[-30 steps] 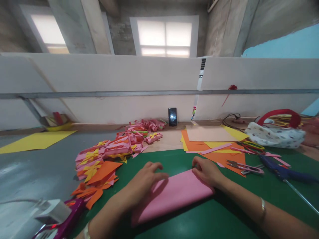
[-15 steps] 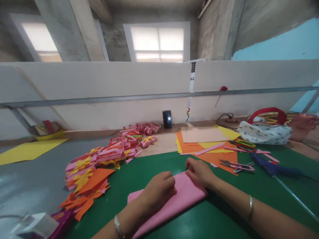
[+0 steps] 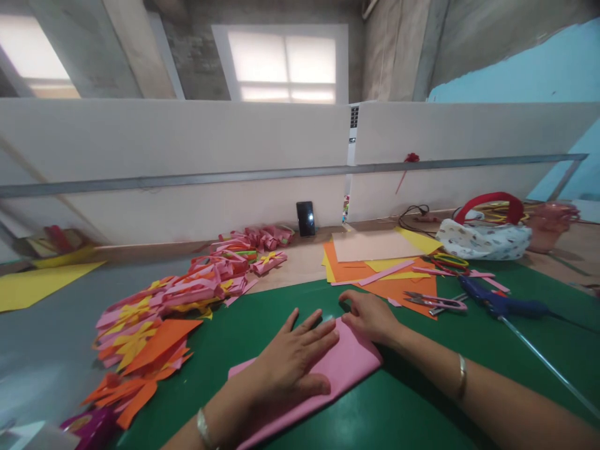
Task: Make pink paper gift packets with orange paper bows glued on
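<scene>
Two hands: both lie on one folded pink paper [image 3: 347, 369] at the near middle of the desk.
Left hand [image 3: 293, 362]: flat, palm down, fingers [image 3: 319, 328] spread and open; it presses the paper's middle and grips nothing.
Right hand [image 3: 370, 315]: rests at the paper's far right corner, fingers curled down with the tips on the edge; whether they pinch the corner or only press it cannot be told.
Pink paper: lies flat on the green mat [image 3: 422, 400], slanting from near left to far right; it looks doubled over, with the layers lying flush.
Progress, as a judgement: the sheet seems already folded once and is being pressed flat; no cuts show in it, unlike the finished pieces to the left.
Finished pieces [image 3: 178, 300]: a heap of cut pink, yellow and orange paper shapes, well apart to the left of the mat.
Loose sheets [image 3: 375, 262]: orange, yellow and tan paper, beyond the right hand.
Snips [image 3: 434, 302]: lying on the orange sheet, near the right hand but untouched.
Glue gun [image 3: 501, 306]: blue, on the mat to the right of the snips.
Bag [image 3: 485, 237]: patterned cloth with a red handle, far right.
Phone [image 3: 305, 219]: propped upright against the white partition [image 3: 187, 150].
</scene>
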`<state>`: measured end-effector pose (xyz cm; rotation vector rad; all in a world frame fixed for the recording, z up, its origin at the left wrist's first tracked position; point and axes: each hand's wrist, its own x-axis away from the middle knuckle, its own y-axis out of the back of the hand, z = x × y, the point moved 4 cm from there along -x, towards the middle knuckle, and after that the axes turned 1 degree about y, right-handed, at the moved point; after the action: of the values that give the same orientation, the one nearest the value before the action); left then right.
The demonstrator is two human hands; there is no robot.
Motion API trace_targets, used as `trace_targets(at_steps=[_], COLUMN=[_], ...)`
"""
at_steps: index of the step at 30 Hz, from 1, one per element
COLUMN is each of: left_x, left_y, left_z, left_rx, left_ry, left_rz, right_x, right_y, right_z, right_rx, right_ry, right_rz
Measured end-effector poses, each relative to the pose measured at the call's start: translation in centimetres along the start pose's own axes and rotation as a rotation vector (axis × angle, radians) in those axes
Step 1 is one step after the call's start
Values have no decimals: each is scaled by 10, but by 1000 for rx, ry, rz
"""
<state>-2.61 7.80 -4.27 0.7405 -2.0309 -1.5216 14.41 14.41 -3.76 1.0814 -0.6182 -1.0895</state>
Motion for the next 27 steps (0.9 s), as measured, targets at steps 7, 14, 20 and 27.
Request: trace_targets(at_steps=[7,14,20,27], left_x=[-3,0,2,2], left_y=[1,1,2,3], left_z=[1,0,-1,-1], left_rx=[7,53,47,47], left_ry=[-43,-67,-47,-47], left_rz=[-13,-21,-28,-19], right_x=[10,28,32,30], right_y=[15,-7,12,57], right_z=[28,70,17,2], right_rx=[97,97,354,349], right_ry=[165,533,229,179], right_rz=[120,612,537,447])
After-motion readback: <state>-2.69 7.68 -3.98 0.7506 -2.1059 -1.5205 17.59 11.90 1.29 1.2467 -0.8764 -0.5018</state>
